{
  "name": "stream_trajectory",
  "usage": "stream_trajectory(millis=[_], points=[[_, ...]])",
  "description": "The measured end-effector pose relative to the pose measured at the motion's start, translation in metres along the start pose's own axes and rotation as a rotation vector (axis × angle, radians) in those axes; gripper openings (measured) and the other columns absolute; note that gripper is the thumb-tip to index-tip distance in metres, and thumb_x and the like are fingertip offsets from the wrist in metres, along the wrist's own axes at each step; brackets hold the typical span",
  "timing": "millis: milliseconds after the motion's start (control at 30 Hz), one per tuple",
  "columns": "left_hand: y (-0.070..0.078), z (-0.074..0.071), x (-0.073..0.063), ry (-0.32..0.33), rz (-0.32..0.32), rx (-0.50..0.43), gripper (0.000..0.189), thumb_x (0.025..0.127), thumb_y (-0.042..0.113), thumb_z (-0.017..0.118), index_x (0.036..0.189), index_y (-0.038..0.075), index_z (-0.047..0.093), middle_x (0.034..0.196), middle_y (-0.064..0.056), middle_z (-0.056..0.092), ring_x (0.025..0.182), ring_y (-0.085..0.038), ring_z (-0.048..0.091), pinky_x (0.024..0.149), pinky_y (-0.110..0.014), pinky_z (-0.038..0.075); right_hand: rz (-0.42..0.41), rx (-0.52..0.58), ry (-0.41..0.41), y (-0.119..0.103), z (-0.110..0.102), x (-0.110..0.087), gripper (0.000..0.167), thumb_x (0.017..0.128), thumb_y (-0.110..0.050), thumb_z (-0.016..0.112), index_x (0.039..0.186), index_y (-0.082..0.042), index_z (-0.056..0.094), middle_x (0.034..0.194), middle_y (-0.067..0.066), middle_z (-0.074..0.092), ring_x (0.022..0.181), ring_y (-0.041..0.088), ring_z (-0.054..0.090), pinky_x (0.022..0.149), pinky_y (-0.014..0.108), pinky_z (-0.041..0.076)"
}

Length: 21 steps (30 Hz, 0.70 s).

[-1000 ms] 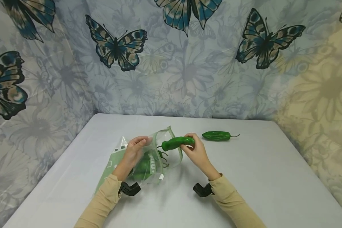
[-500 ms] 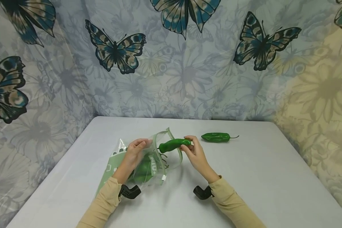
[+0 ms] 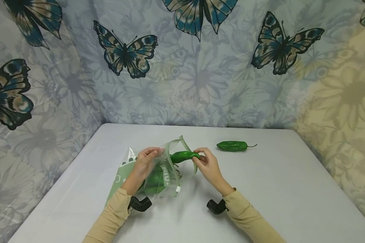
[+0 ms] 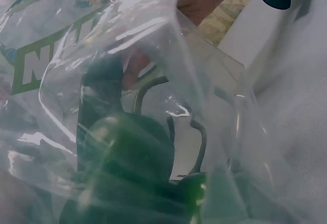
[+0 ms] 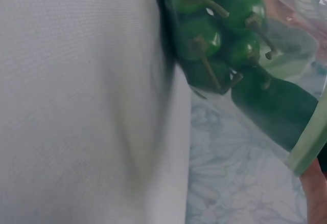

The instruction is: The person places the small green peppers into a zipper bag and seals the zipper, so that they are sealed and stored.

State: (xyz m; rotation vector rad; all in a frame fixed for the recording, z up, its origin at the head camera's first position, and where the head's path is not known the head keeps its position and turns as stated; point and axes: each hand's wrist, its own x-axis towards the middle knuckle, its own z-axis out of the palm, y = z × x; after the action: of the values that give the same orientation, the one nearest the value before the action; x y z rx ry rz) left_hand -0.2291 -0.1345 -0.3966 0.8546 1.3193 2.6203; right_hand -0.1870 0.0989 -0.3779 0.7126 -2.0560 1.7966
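Observation:
My left hand (image 3: 146, 163) pinches the upper edge of a clear zip bag (image 3: 169, 189) with a green printed panel, near its mouth. Inside the bag lie several green peppers (image 5: 200, 37), their curved stems toward the opening. The right hand (image 3: 209, 166) pinches one green pepper (image 3: 183, 156) by its right end at the bag's mouth. Most of that pepper's length reaches into the bag, stem end first, as the right wrist view shows through the plastic. In the left wrist view the film covers the peppers (image 4: 130, 147) and blurs them.
A single green pepper (image 3: 232, 146) lies on the white table (image 3: 276, 189), to the right of the bag and farther back. A small white slider (image 3: 178, 189) hangs at the lower corner of the bag's mouth. Butterfly-patterned cloth (image 3: 200, 84) rises behind the table.
The right hand has pushed the pepper leftward and slightly down into the bag's mouth, its fingers shifting to the pepper's end. The left hand keeps its hold on the bag.

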Motion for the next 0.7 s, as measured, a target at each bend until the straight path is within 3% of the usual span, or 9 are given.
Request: stream_trajectory(millis=[167, 500, 700], points=[[-0.001, 0.0, 0.002, -0.034, 0.012, 0.013, 0.015, 0.088, 0.006, 0.057, 0.094, 0.012, 0.069, 0.095, -0.001, 0.066, 0.09, -0.012, 0.059, 0.094, -0.028, 0.03, -0.026, -0.024, 0.024, 0.001, -0.002, 0.001, 0.024, 0.077, 0.016, 0.059, 0.1, 0.016, 0.051, 0.099, 0.027, 0.052, 0.083, 0.04, 0.058, 0.072, 0.026, 0.049], [0.0, 0.002, 0.0, -0.019, -0.008, 0.016, 0.013, 0.086, 0.009, 0.06, 0.093, 0.013, 0.07, 0.094, -0.001, 0.067, 0.094, -0.012, 0.058, 0.091, -0.026, 0.033, -0.016, -0.009, 0.004, 0.011, 0.001, 0.003, 0.021, 0.075, 0.019, 0.06, 0.095, 0.015, 0.054, 0.095, 0.026, 0.055, 0.083, 0.038, 0.059, 0.071, 0.028, 0.05], [0.0, 0.002, 0.001, -0.033, -0.011, 0.009, 0.013, 0.086, 0.009, 0.059, 0.094, 0.013, 0.069, 0.095, -0.001, 0.066, 0.094, -0.012, 0.058, 0.09, -0.025, 0.034, 0.025, -0.033, 0.008, 0.006, 0.005, 0.005, 0.018, 0.074, 0.017, 0.062, 0.09, 0.013, 0.052, 0.092, 0.025, 0.055, 0.082, 0.039, 0.06, 0.07, 0.028, 0.05]])
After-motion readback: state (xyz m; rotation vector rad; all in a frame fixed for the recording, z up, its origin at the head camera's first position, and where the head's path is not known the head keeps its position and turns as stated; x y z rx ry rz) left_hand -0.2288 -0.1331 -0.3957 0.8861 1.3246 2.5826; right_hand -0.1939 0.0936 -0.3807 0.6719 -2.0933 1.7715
